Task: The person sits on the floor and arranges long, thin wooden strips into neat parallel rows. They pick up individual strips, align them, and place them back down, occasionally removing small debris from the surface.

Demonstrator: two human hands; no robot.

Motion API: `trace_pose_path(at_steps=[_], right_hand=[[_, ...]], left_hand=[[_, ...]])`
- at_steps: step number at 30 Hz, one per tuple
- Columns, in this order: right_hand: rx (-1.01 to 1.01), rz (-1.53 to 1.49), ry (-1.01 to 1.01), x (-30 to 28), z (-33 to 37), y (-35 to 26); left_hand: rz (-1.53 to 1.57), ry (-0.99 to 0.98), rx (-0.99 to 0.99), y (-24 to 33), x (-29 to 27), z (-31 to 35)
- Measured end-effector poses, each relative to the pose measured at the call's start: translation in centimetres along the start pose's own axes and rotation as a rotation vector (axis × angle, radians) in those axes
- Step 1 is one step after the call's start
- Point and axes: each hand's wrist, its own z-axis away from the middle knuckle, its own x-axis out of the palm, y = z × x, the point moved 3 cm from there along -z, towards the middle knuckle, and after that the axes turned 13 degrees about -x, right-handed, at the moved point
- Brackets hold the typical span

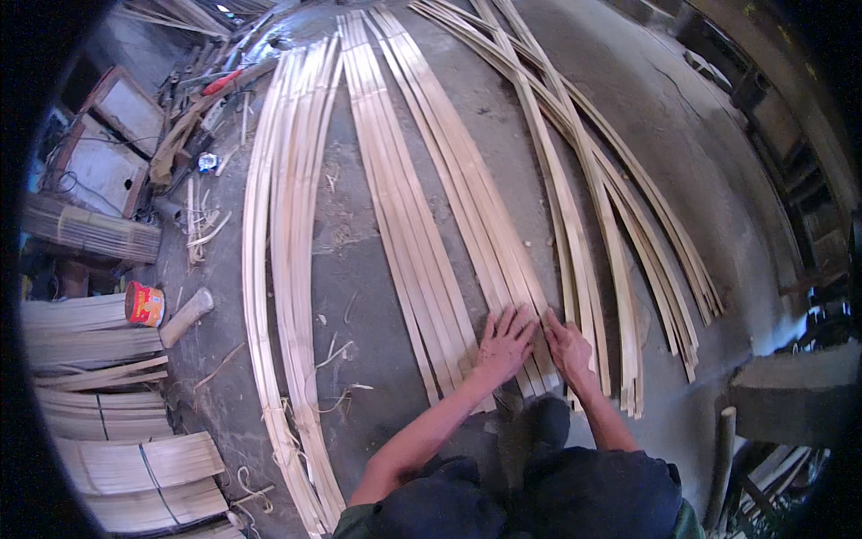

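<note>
Long, pale bamboo strips lie side by side on the floor in several flat bundles. My left hand (505,344) rests flat, fingers spread, across the near end of the right-middle bundle (480,220). Beside it, my right hand (568,348) has its fingers drawn together at that bundle's right edge, apparently pinching the outermost strip; the exact grip is partly hidden. Left of my hands is another bundle (395,171), its near end passing by my left forearm. To the right, looser strips (575,193) cross each other.
At the left lie two more strip bundles (292,189), with scattered shavings (202,229). Tied stacks of short slats (139,472), a red tin (145,304) and a wooden cylinder (187,318) line the left side. A pole (721,467) stands at lower right near a grey block (799,391).
</note>
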Motion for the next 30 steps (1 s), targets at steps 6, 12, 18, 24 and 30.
trace_pose_path(at_steps=[6,12,18,24,30], right_hand=[[-0.011,0.021,-0.034,-0.8,-0.4,-0.9],[-0.033,0.077,-0.104,-2.7,-0.6,-2.2],[-0.104,0.121,0.020,-4.0,-0.7,-3.3],[-0.146,0.118,0.017,-2.1,-0.6,-0.9],[-0.119,0.078,-0.052,-3.0,-0.5,-1.1]], left_hand=[[-0.022,-0.010,-0.007,0.2,0.0,-0.1],[-0.018,-0.036,0.008,0.2,0.0,-0.2],[-0.084,-0.065,0.003,0.1,-0.8,-0.2],[-0.049,-0.076,-0.006,-0.3,0.3,-0.4],[-0.005,-0.080,-0.027,-0.4,0.2,-0.5]])
